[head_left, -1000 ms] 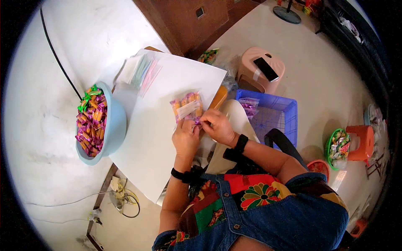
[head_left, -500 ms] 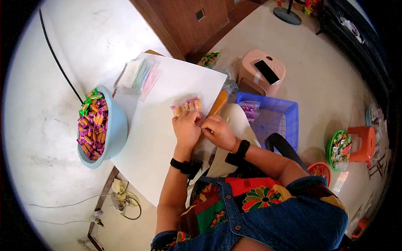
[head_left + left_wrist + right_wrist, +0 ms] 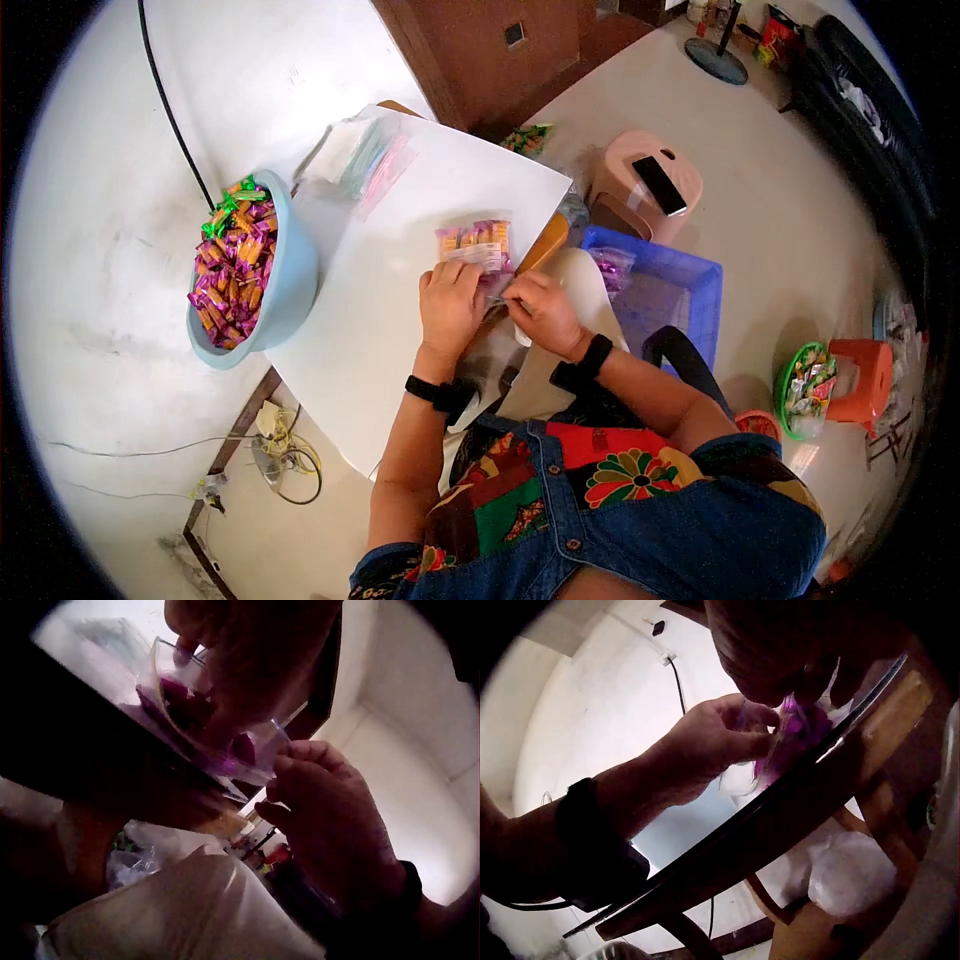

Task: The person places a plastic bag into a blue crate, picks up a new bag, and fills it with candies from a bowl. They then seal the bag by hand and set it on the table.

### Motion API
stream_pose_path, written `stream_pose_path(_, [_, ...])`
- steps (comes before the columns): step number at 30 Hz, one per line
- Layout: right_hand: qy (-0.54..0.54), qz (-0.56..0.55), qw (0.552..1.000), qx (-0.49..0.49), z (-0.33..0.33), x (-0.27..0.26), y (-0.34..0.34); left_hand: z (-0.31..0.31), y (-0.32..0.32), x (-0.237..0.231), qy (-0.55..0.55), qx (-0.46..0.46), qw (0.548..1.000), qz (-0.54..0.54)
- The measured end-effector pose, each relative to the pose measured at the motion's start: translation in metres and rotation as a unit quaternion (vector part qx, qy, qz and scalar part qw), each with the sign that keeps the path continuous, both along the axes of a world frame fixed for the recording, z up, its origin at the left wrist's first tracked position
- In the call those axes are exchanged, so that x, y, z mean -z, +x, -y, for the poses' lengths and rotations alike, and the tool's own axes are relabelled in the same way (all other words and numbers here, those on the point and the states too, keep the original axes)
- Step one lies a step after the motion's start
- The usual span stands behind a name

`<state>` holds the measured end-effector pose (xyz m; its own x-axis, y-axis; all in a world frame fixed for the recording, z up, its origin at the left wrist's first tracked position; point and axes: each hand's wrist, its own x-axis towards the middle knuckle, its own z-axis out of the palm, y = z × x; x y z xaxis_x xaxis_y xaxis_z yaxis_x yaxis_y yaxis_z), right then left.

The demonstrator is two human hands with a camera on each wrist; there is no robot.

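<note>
A clear plastic bag [image 3: 475,243] of snacks in purple and orange wrappers lies flat near the right edge of the white table, its mouth toward the person. My left hand [image 3: 450,305] is at the mouth, thumb and fingers gripping the bag. Its fingertips are partly hidden in the head view. My right hand [image 3: 545,312] pinches the right corner of the mouth between thumb and fingers. Seen from the left wrist, the bag's rim [image 3: 159,690] gapes around purple wrappers [image 3: 180,701], with the right hand [image 3: 322,802] at the far corner.
A light-blue basin [image 3: 295,270] full of wrapped snacks stands left of the table [image 3: 350,380]. Flat plastic bags [image 3: 355,160] lie at the table's far end. To the right are a blue crate [image 3: 700,310] with packed bags and a pink stool [image 3: 625,160] bearing a phone [image 3: 660,185].
The left hand moved over the bag's near part, then back toward its mouth, uncovering more of the snacks. The right hand keeps pinching the corner. The head view has shifted slightly.
</note>
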<state>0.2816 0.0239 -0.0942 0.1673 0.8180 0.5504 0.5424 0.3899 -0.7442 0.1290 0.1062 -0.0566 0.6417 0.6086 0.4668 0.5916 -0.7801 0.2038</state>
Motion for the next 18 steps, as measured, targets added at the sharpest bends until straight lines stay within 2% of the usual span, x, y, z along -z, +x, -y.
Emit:
stream_pose_path(7, [0.008, 0.019, 1.0, 0.004, -0.002, 0.001, 0.004, -0.017, -0.006, 0.0, -0.041, 0.054, 0.997, 0.033])
stream_pose_path(13, [-0.012, 0.041, 0.999, -0.005, -0.001, -0.001, 0.008, -0.022, 0.011, 0.009, -0.009, -0.012, 0.999, 0.035])
stream_pose_path(16, [-0.023, 0.039, 0.999, 0.011, 0.0, 0.002, 0.006, -0.021, 0.018, 0.013, -0.013, -0.077, 0.997, -0.008])
stream_pose_path(18, [-0.014, 0.039, 0.999, 0.022, -0.003, 0.002, 0.007, -0.02, 0.019, 0.015, 0.004, -0.086, 0.996, -0.031])
